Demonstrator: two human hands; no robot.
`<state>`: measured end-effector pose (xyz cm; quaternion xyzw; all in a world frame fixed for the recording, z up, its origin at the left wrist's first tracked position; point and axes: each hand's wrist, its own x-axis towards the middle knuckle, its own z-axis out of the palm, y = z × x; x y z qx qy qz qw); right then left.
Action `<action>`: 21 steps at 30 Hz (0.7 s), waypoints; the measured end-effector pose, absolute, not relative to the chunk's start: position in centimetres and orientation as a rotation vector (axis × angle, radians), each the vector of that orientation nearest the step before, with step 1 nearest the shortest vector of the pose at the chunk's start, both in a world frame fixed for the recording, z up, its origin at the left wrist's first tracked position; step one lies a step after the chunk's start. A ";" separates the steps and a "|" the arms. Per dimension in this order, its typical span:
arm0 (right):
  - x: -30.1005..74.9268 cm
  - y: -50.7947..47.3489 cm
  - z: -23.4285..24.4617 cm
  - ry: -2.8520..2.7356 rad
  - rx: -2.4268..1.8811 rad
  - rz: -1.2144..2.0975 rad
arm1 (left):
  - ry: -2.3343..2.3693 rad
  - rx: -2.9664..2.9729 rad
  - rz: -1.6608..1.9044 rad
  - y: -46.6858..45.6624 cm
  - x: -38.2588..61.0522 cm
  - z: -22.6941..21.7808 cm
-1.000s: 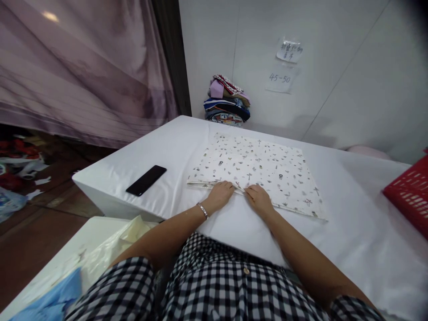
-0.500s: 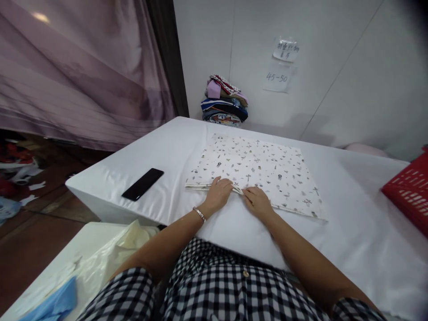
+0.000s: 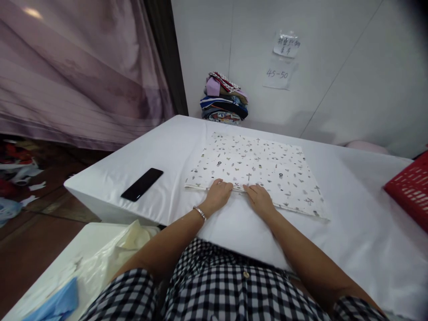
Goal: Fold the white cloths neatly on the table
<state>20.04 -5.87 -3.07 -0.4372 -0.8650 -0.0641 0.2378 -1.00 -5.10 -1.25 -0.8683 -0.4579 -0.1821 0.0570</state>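
A white cloth (image 3: 257, 167) printed with small grey and olive motifs lies folded flat in layers. At its near edge, left of the middle, my left hand (image 3: 220, 194) is closed on the layers, the thumb hidden beneath the fingers. A short gap away, my right hand (image 3: 261, 200) grips the same edge, its fingertips on top of the print. Between the two hands the layered edge runs nearly flat. A bracelet (image 3: 199, 213) circles my left wrist.
The cloth rests on a white-covered table (image 3: 351, 191). A black phone (image 3: 142, 184) lies to the left, and a red basket (image 3: 409, 189) stands at the right edge. Folded fabrics (image 3: 224, 98) are stacked by the wall. A lower white surface (image 3: 50, 278) holds plastic and blue material.
The cloth's near edge, bunched and raised between my hands before, now lies flatter. My right fingers have shifted slightly to the right and up, opening the gap between the hands.
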 end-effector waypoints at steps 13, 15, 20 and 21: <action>18.1 -5.1 -2.1 -2.449 -1.270 -0.135 | -1.331 -2.611 -0.553 -4.8 -1.2 -1.7; 18.2 -4.9 -2.3 -2.421 -1.267 -0.106 | -1.253 -2.604 -0.599 -5.3 -1.3 -1.5; 18.6 -4.8 -2.7 -2.365 -1.220 -0.079 | -1.170 -2.621 -0.471 -6.4 -1.0 -0.8; 18.7 -4.8 -2.7 -2.361 -1.210 -0.084 | -1.193 -2.615 -0.432 -6.4 -0.9 -0.7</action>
